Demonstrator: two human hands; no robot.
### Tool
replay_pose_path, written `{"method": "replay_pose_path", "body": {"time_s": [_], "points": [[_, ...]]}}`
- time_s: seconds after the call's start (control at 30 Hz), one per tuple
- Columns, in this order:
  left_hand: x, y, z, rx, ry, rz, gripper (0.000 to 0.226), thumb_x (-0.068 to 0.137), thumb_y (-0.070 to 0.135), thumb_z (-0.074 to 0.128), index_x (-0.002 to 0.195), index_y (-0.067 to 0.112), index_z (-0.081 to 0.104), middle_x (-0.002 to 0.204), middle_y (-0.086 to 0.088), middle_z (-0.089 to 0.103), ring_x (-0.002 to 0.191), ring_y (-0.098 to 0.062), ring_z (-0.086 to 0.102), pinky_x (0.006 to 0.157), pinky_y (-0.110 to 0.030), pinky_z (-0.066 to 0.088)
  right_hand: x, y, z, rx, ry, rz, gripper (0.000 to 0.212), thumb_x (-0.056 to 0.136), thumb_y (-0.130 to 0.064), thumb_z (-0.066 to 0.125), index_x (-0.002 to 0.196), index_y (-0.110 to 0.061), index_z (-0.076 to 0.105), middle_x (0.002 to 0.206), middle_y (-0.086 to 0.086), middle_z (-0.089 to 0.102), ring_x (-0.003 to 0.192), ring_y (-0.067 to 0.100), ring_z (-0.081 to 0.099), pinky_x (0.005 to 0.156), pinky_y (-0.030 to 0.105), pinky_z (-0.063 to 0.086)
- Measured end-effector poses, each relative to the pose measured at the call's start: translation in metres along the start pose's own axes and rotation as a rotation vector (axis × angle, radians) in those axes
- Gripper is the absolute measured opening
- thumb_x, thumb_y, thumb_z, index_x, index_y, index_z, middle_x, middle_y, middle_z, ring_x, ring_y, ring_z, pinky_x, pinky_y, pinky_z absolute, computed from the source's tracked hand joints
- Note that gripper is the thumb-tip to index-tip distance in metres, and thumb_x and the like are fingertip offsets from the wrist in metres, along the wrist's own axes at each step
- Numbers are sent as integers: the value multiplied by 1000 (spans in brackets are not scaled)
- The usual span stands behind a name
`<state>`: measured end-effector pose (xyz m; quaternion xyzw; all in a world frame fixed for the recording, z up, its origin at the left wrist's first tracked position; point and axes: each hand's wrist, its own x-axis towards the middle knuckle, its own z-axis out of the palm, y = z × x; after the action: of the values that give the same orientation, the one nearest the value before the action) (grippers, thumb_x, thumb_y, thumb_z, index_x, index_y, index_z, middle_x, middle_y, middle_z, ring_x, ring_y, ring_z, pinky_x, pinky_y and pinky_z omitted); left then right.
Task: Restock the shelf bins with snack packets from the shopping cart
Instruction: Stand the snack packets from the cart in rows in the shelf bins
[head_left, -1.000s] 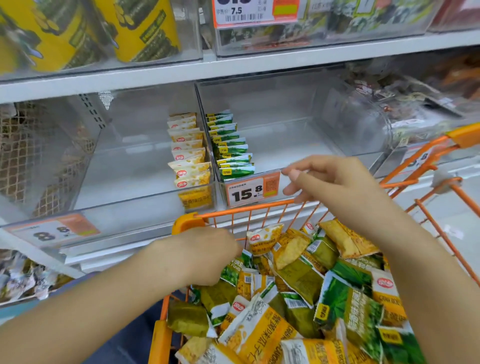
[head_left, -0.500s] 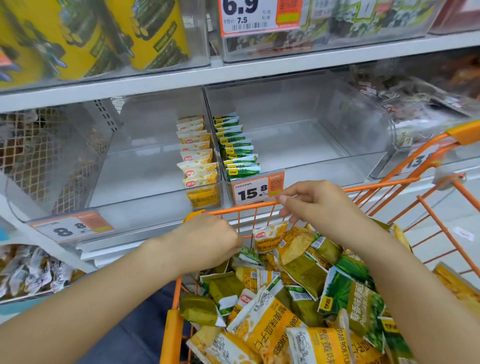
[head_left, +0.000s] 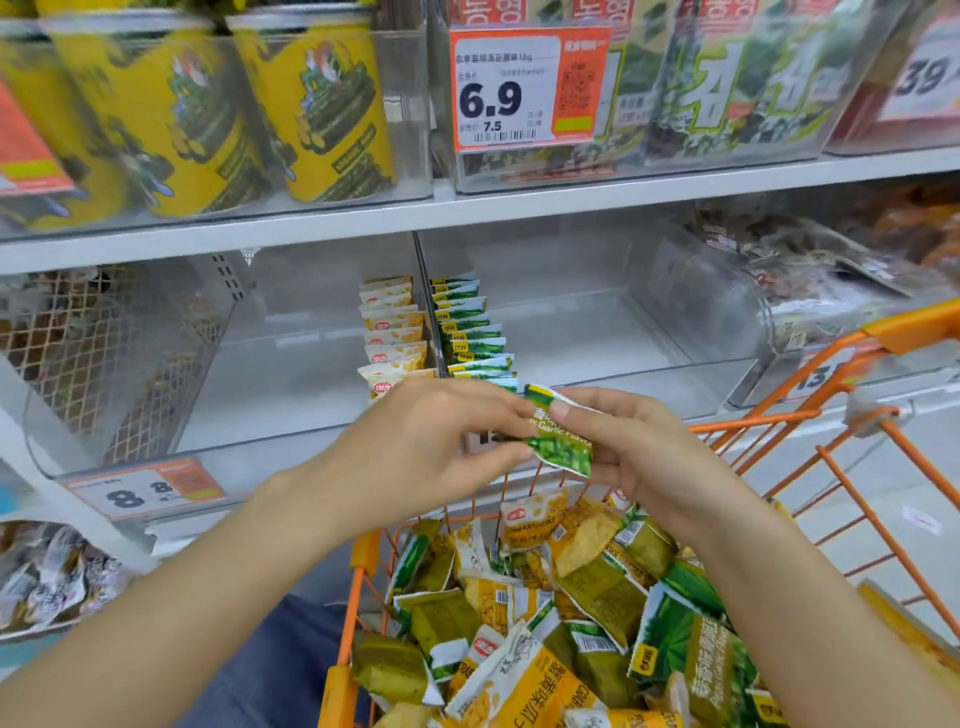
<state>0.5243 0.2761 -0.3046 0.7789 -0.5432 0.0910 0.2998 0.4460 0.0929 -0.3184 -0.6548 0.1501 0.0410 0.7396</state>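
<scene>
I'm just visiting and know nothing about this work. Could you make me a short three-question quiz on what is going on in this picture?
1. True or false: both hands hold the green packet above the orange cart.
2. Which row in the clear bins matches that packet? A) the yellow packets left of the divider; B) the green packets right of the divider.
3. Fill in: the big price tag on the upper shelf reads ___.

Key: 1 true: the left hand and the right hand both pinch it. 2 B. 3 6.9.
</scene>
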Motion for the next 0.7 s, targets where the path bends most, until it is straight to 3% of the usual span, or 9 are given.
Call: {"method": "replay_pose_path", "body": {"time_s": [0.07,0.17,0.23,0.3,0.4,0.47,0.57,0.6,0.7], "points": [[3,6,2,-200,5,-269,32,83,48,68,107,28,72,108,13,69,89,6,65,80,-16,52,1,0,-3,-30,33,-63,23,78,-20,68,100,-10,68,84,6,73,72,15,70,62,21,55],[10,4,9,-408,-42,-565,61,72,61,67,124,30,62,108,16,68,89,5,67,88,-27,55,0,-4,-2,-54,58,-160,17,76,-14,71,93,-10,69,78,4,72,69,14,68,62,22,56],[14,-1,13,-484,-57,-599,57,71,57,74,117,23,68,100,8,73,91,-2,69,89,-34,56,1,-5,-1,-61,55,-202,19,75,-11,72,94,-9,69,80,6,71,71,15,68,66,24,57],[17,-4,15,-543,-2,-601,37,72,40,75,102,19,72,91,3,75,87,-10,71,83,-38,57,0,-8,0,-6,55,-204,19,79,-6,69,98,-8,69,84,6,73,74,15,69,66,22,57],[24,-5,12,-564,95,-552,17,79,20,78,85,33,68,78,18,73,79,1,68,75,-24,56,2,-17,-3,-167,79,-219,15,82,-9,69,96,-15,70,82,3,73,69,5,67,59,14,51],[31,-10,4,-407,64,-491,11,84,26,71,85,36,66,76,25,69,77,8,65,73,-17,52,13,-28,-13,-402,218,-322,14,79,-12,74,85,-24,68,74,-1,69,57,-1,59,53,14,45],[50,-37,-13,38,-21,-449,16,91,37,61,101,31,71,94,20,68,87,1,60,81,-24,47,37,-48,-34,-604,482,-483,16,70,-29,79,74,-35,65,76,-4,69,68,11,65,70,34,53],[58,-50,-17,159,-73,-441,18,91,36,61,104,30,71,98,16,69,91,-5,59,83,-27,47,45,-54,-39,-650,510,-502,13,70,-31,78,76,-33,66,78,-3,70,75,18,66,75,38,53],[79,-73,-13,419,-328,-310,20,87,36,66,106,29,71,104,10,71,102,-16,60,83,-29,47,66,-70,-46,-862,432,-416,11,79,-23,75,85,-26,67,78,-2,66,81,19,62,71,26,43]]}}
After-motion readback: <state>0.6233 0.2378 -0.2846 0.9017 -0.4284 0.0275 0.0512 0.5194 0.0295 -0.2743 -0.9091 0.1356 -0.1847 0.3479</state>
